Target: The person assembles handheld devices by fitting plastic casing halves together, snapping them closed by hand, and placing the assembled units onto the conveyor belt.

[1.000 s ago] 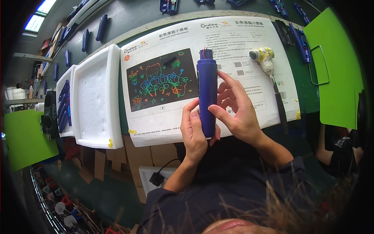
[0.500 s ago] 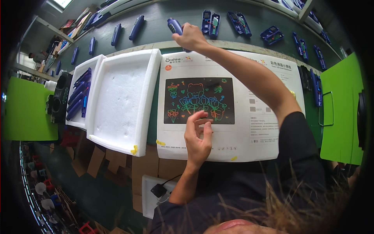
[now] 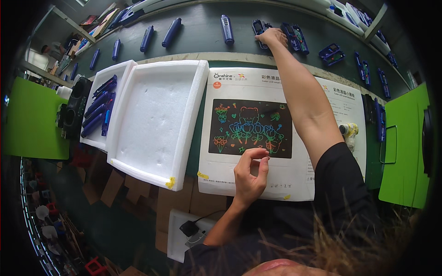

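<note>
My right hand (image 3: 274,37) reaches to the far side and closes on an opened blue casing (image 3: 258,28), a long two-part shell; its fingertips are partly hidden. Left of it lies a closed blue handheld device (image 3: 227,30) with a small panel near its top. To its right, another opened casing (image 3: 295,37) shows a green circuit board and wires. My left hand (image 3: 251,177), loosely curled and empty, hovers over the lower edge of a black drawing picture (image 3: 251,128) with coloured line art, printed on a white box lid (image 3: 221,177).
A white foam tray (image 3: 146,120) stands left, beside another foam tray (image 3: 95,140) holding several blue devices. More closed devices (image 3: 171,32) line the far bench at left, opened casings (image 3: 331,54) at right. A small bottle with yellow tape (image 3: 351,131) lies under my right forearm.
My right hand has set the closed blue device down upright on the far bench and moved right to the opened casing. My left hand has curled a little more. The whole view has shifted slightly.
</note>
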The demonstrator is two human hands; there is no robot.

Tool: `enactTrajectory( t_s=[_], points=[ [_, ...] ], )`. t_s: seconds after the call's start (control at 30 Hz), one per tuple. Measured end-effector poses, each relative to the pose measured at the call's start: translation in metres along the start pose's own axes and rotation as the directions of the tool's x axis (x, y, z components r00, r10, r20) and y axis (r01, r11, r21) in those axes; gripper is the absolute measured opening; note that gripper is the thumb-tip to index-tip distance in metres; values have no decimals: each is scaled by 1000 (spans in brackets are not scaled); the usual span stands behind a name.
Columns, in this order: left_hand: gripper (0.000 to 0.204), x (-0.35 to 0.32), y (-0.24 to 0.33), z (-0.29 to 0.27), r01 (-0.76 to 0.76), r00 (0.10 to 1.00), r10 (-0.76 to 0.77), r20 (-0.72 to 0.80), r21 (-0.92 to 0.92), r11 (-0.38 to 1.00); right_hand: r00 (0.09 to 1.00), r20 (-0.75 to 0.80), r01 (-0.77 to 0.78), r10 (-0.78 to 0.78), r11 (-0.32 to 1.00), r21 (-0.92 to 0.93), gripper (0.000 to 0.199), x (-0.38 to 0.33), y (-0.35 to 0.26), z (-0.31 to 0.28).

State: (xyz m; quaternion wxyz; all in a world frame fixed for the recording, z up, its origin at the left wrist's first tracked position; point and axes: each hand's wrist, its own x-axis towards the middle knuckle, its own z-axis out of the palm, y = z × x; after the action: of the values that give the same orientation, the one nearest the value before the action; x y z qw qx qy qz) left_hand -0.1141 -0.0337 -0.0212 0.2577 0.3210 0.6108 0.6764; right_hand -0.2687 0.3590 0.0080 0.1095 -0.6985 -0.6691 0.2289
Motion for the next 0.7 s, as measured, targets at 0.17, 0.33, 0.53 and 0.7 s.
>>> enactTrajectory(
  t_s=[0.17, 0.33, 0.53, 0.7],
  points=[
    [17, 1, 2, 9, -52, 998, 53, 39, -23, 998, 962, 121, 232, -245, 967, 107, 81, 37, 33, -24],
    [29, 4, 8, 3, 73, 997, -74, 6, -300, 951, 591, 475, 382, -652, 745, 547, 38, -47, 72, -80],
    [41, 22, 26, 46, 328, 944, -170, 282, -853, 406, 438, 483, 383, -758, 644, 662, 36, -217, 218, -141],
    [35, -11, 16, 69, 305, 951, -165, 260, -714, 631, 618, 448, 232, -646, 695, 680, 34, -275, 294, -177]
  ],
)
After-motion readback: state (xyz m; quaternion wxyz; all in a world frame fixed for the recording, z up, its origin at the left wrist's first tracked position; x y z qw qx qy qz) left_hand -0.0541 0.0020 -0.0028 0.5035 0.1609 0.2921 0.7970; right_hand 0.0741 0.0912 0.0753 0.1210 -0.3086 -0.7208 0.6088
